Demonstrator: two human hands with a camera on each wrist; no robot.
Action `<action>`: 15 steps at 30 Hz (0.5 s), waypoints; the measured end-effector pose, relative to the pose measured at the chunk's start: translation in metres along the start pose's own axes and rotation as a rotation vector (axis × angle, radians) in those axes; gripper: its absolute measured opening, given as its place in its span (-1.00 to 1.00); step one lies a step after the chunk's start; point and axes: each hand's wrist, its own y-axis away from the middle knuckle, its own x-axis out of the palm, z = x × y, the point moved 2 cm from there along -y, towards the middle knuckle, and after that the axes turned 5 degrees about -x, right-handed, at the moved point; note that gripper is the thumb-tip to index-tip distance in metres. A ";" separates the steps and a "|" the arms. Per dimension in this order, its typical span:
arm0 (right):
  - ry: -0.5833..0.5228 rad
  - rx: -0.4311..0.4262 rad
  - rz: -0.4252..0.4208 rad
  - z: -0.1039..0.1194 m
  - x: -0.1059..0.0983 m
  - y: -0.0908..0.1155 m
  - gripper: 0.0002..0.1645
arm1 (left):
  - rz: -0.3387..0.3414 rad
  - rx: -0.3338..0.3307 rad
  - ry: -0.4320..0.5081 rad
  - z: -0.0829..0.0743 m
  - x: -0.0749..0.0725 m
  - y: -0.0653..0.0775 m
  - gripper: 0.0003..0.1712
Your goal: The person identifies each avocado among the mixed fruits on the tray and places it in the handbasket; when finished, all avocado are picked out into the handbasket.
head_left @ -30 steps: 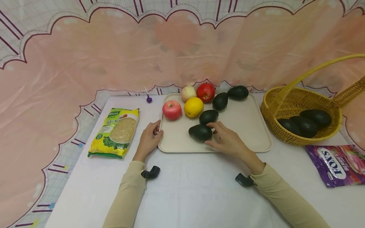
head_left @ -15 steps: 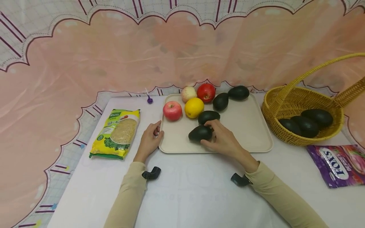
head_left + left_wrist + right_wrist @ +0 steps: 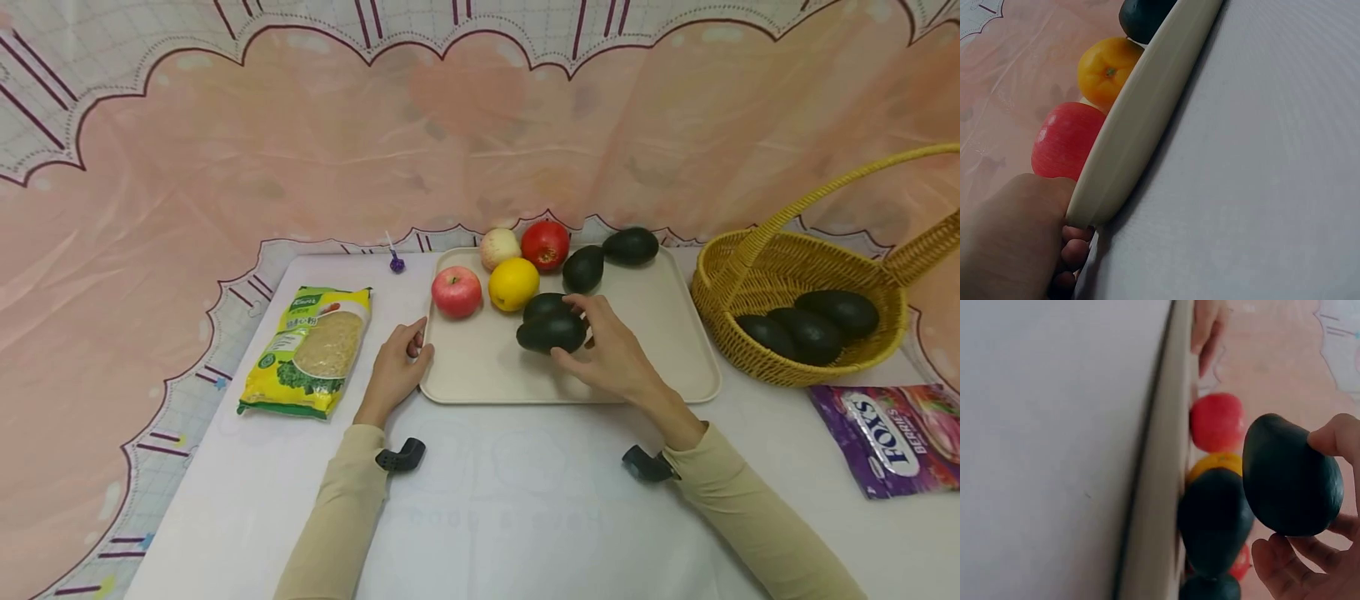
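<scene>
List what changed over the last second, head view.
The right hand, at the near avocado a second ago, now grips it, lifted off the tray and shifted rightward; it partly covers the avocado behind. Unchanged: left hand at the tray's left edge, apple, orange, basket.

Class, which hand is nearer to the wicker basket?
Right. The right hand, holding an avocado over the tray, is left of the wicker basket; the left hand is farther off, at the tray's left edge.
</scene>
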 end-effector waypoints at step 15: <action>0.029 0.040 -0.080 -0.010 -0.043 0.004 -0.30 | -0.001 -0.006 -0.005 0.000 0.001 0.000 -0.47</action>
